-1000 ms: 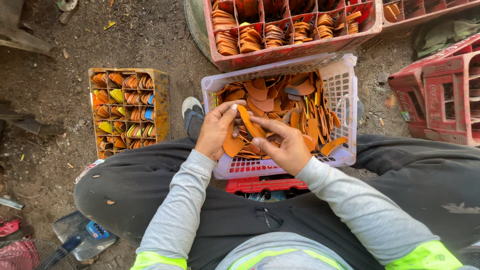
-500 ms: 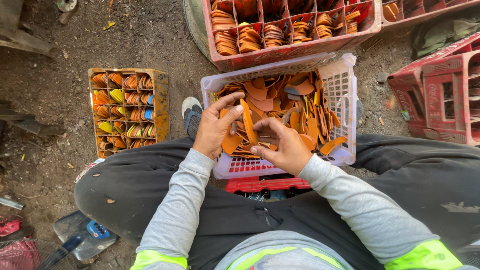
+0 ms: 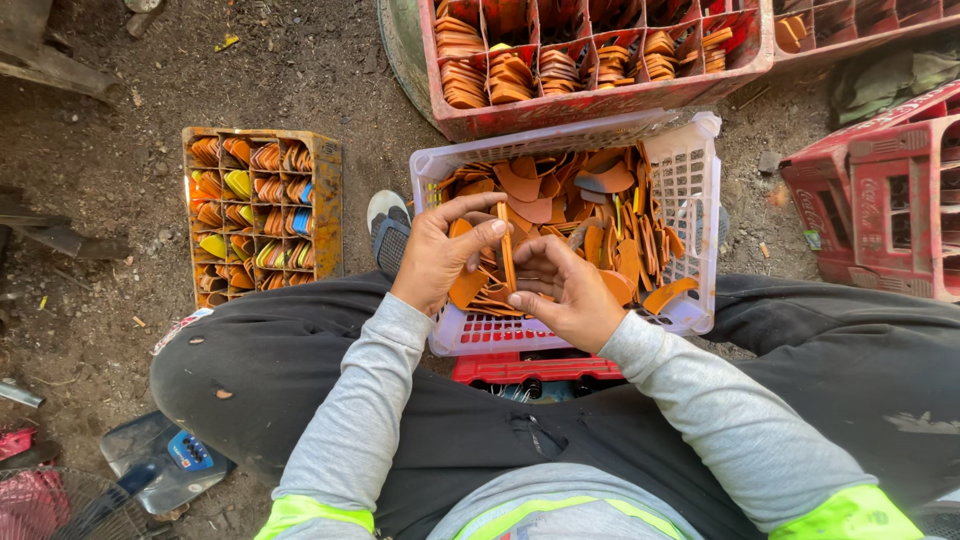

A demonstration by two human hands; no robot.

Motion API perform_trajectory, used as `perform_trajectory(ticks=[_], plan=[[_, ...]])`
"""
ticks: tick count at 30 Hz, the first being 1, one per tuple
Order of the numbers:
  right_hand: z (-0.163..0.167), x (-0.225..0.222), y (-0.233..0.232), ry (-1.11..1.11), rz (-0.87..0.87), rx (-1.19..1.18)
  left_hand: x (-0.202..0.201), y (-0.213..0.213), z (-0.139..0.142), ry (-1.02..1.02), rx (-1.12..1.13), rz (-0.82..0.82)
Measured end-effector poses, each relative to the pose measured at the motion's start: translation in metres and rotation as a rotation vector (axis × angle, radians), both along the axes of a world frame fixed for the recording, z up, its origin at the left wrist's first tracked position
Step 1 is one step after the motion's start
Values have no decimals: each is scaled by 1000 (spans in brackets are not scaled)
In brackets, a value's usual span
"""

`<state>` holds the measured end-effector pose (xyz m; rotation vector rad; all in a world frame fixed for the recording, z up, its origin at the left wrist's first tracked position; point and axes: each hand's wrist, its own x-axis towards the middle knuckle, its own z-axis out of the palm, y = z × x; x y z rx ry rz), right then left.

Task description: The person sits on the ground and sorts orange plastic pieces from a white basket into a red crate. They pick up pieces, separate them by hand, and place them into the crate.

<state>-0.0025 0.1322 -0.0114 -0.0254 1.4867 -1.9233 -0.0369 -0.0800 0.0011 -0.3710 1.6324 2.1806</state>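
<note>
While the person sits on the ground with knees spread, both hands work inside the basket between the legs.

Left hand: the left hand has its grip closed round a small stack of orange pieces, thumb on one face and fingers on the other, holding them on edge so they stay aligned.

Right hand: the right hand lies palm up just beside the stack, fingers curled under it as a support; its grip is half closed, touching the pieces rather than clamping them.

White basket: the white plastic basket rests on a low red crate, which brings the loose orange pieces within easy reach.

Yellow crate: a yellow divided crate stands to the left on the dirt ground, its cells packed with orange, yellow and some blue pieces stood on edge.

Red divided crate: a red divided crate touches the basket's far side, with orange stacks in its cells.

Shoe: a shoe shows between the yellow crate and the basket.
</note>
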Motion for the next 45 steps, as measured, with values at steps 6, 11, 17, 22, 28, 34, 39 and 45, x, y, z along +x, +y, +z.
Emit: perform_trajectory(ticks=[6, 11, 17, 22, 28, 34, 39, 45], plan=[[-3, 1, -3, 54, 7, 10, 4, 2, 5, 24, -72, -17], [-1, 1, -5, 93, 30, 58, 5, 4, -1, 144, -25, -28], [-2, 1, -8, 5, 34, 49, 7, 4, -6, 194, -196, -32], [1, -1, -7, 118, 78, 101, 7, 9, -8, 161, -214, -20], [9, -10, -6, 452, -82, 590, 22, 42, 0, 271, -567, 11], [12, -22, -8, 505, -256, 656, 21, 52, 14, 497, -611, 9], [27, -52, 10, 634, -282, 680, 2, 29, 21, 274, -347, 94], [51, -150, 12, 1033, -360, 678, -10, -7, 22, 82, -238, 150]])
